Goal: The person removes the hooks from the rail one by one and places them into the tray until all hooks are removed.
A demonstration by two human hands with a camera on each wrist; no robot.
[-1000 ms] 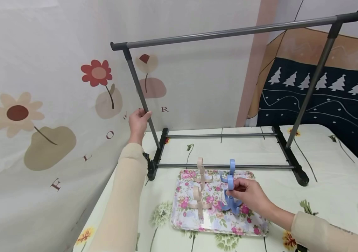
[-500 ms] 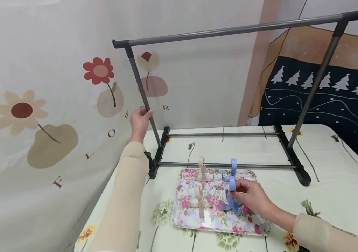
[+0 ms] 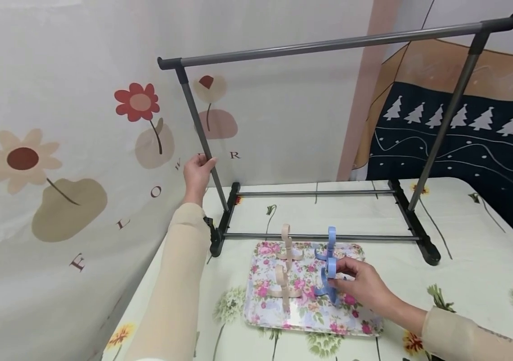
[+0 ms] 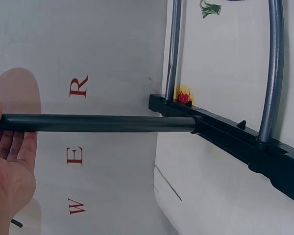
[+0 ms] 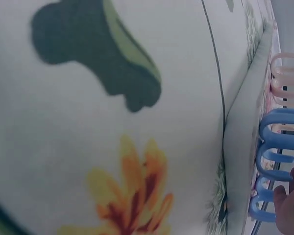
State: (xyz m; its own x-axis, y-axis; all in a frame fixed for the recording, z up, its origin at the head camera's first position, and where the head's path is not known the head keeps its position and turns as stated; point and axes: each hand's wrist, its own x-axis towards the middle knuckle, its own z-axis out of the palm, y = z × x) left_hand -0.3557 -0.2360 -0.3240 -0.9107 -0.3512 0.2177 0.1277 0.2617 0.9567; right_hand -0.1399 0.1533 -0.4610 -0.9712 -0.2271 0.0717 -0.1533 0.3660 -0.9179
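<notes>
My left hand (image 3: 196,175) grips the left upright (image 3: 196,120) of a grey metal clothes rack, thumb on one side and fingers on the other. In the left wrist view that upright (image 4: 98,123) runs into the black base foot. Over the flowered tray (image 3: 256,318), my right hand (image 3: 364,283) pinches the near blue multi-prong hook (image 3: 326,288) just below its curved top. A second blue hook (image 3: 331,239) stands behind it. Two beige hooks (image 3: 283,288) of the same shape stand on the tray's left half. At the right wrist view's edge, fingers (image 5: 291,205) overlap the blue prongs.
The rack's top bar (image 3: 328,46) spans high above the table. Two lower bars, the nearer bar (image 3: 373,237) just behind the tray, join its black feet (image 3: 418,235). A flower-printed cloth (image 3: 473,296) covers the table; a printed curtain (image 3: 283,125) hangs behind.
The near blue hook has turned in my right hand, its prongs now looking narrower, and its top has dipped slightly. My left hand keeps its grip on the upright.
</notes>
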